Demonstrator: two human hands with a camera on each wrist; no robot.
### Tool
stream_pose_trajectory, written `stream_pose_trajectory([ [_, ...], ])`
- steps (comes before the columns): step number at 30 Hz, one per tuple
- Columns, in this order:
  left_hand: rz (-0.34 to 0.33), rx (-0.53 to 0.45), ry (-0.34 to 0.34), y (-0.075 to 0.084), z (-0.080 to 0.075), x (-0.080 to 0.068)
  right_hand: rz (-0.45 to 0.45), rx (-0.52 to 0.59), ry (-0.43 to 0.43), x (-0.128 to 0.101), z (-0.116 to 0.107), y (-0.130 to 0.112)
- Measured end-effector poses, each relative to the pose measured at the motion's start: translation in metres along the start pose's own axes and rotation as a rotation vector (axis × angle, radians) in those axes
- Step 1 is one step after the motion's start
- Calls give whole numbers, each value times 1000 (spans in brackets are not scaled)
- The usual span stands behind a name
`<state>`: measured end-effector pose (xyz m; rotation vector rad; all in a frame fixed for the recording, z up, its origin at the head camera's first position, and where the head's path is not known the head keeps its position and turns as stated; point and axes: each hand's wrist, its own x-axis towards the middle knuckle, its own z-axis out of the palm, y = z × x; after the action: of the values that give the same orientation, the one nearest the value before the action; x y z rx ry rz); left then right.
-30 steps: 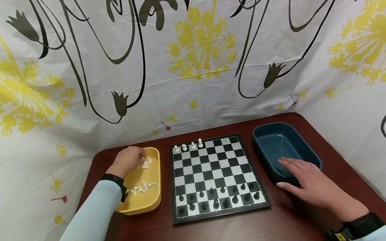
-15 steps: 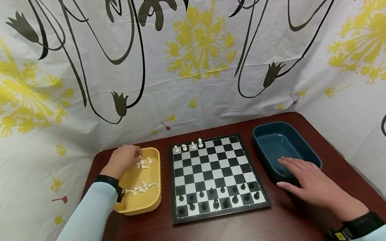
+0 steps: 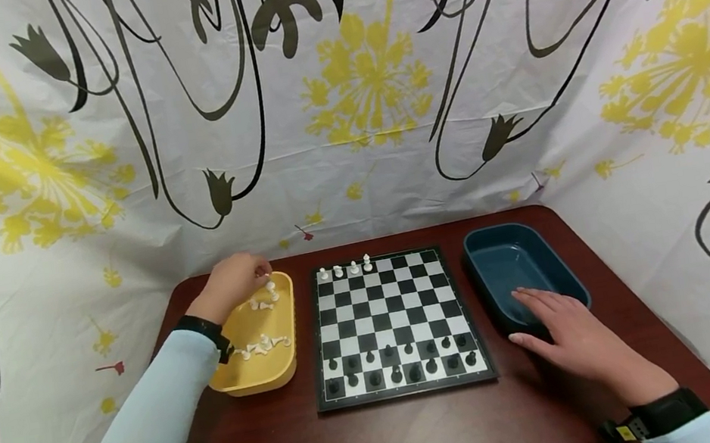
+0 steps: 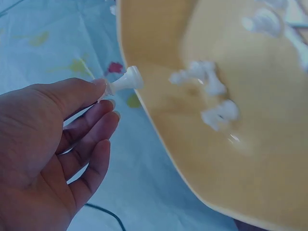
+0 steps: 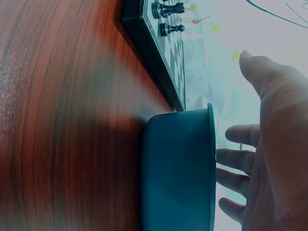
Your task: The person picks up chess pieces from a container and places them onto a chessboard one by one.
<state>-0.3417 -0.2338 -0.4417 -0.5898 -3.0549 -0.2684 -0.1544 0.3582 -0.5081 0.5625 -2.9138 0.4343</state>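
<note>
Flower-printed sheeting in yellow and black walls off a dark wooden counter (image 3: pixel 387 439) on three sides. At the centre of the action, the left hand (image 3: pixel 232 287) pinches a white chess piece (image 4: pixel 126 81) between thumb and fingertip, its grip closed on the piece's narrow end, held above the far rim of a yellow tray (image 3: pixel 260 370). The head view shows little more than a white speck at the fingertips, and which piece it is cannot be made out. More white pieces (image 3: pixel 262 345) lie loose in the tray, blurred in the left wrist view. Just beside the tray lies a chessboard (image 3: pixel 392 323), with three white pieces (image 3: pixel 353 267) on its far row and black pieces (image 3: pixel 398 364) filling the two near rows. Right of the board sits a dark blue tray (image 3: pixel 527 268). The right hand (image 3: pixel 568 336) rests flat, fingers straight and spread, over that tray's near rim, gripping nothing. The right wrist view cuts off most of the board, showing only two black pieces at its edge.
</note>
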Motion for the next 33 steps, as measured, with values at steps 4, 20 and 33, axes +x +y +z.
stream_pose_trajectory([
  [4,50,15,6,19,-5,9,-4,-10,3,0,-2,0],
  [20,212,100,-38,107,-4,68,-7,-15,-2,3,-6,-5],
  [33,312,127,-77,160,18,109,-5,-21,-5,3,-8,-5],
])
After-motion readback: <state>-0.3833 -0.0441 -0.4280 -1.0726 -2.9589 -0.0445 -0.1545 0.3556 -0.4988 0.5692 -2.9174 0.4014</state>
